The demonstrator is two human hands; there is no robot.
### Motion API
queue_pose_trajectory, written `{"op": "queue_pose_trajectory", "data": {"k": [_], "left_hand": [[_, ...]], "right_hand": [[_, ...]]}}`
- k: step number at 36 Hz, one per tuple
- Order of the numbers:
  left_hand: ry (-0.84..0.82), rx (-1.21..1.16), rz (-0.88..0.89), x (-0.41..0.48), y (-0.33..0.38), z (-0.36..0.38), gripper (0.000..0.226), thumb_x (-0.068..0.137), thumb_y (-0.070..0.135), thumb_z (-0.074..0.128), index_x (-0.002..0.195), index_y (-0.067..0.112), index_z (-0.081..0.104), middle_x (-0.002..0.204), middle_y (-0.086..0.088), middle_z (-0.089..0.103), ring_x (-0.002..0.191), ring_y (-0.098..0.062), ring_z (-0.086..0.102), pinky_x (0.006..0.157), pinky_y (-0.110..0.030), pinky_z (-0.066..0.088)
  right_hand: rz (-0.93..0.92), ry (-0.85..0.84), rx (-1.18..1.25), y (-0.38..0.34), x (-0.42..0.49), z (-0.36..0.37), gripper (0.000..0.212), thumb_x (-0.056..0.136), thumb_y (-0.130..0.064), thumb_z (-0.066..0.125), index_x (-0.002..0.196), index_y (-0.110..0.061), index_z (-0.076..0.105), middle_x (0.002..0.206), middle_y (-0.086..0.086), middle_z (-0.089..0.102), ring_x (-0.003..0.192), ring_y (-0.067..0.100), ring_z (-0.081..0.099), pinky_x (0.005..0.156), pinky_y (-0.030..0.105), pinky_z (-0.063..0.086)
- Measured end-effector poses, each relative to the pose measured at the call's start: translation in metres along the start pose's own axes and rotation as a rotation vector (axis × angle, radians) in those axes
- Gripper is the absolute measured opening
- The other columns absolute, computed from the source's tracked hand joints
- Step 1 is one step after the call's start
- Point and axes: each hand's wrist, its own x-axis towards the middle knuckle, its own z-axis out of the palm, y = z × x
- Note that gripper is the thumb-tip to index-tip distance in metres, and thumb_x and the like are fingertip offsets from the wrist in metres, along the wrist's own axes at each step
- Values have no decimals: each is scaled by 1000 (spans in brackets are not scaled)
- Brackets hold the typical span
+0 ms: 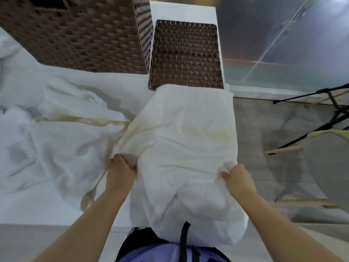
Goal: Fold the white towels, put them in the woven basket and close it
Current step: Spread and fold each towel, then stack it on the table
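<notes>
A white towel (181,140) lies lengthwise on the white table, its near end hanging over the front edge toward me. My left hand (120,167) pinches its left edge. My right hand (238,176) pinches its right edge. The far end of the towel overlaps the flat brown woven lid (186,53). The tall brown woven basket (79,35) stands at the back left, beside the lid. A heap of other white towels (56,129) lies crumpled on the left of the table.
The white table (22,205) ends just right of the towel, with grey floor beyond. A black tripod (321,118) and a round grey stool with wooden legs (328,167) stand on the floor to the right.
</notes>
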Motion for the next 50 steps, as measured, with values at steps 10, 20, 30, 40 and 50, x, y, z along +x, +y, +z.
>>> {"op": "queue_pose_trajectory", "data": {"k": [10,20,30,40,50], "left_hand": [[-46,-120,40,-3,7,-14,18,90,24,57,88,7,51,78,-5,58,75,-28,55,62,-34,39],[235,-490,135,-15,36,-66,21,88,26,63,97,10,52,75,6,57,70,-18,58,65,-25,48],[398,-565,277,-12,66,-136,24,89,27,63,96,4,60,84,-8,63,75,-26,61,70,-34,51],[183,-780,355,-26,80,-204,22,87,26,65,105,14,66,99,-4,65,95,-26,63,87,-38,53],[213,-387,580,-43,50,-241,16,85,10,65,99,19,65,97,-1,64,93,-22,58,84,-34,45]], "right_hand": [[-189,135,145,-4,-4,-25,22,101,-25,37,87,-9,32,73,8,49,60,21,46,49,33,34],[-118,88,829,-28,-3,-78,50,83,-18,73,124,-6,46,110,8,57,90,23,60,67,32,53],[-264,130,879,-35,-20,-133,21,86,1,63,107,-1,66,98,13,67,82,23,63,74,28,53],[-448,400,582,-62,-73,-178,6,97,-23,46,91,-21,47,76,4,55,58,25,51,57,31,44],[-446,566,833,-77,-142,-205,19,94,-11,50,105,-6,65,111,7,60,97,24,55,90,35,48]]}}
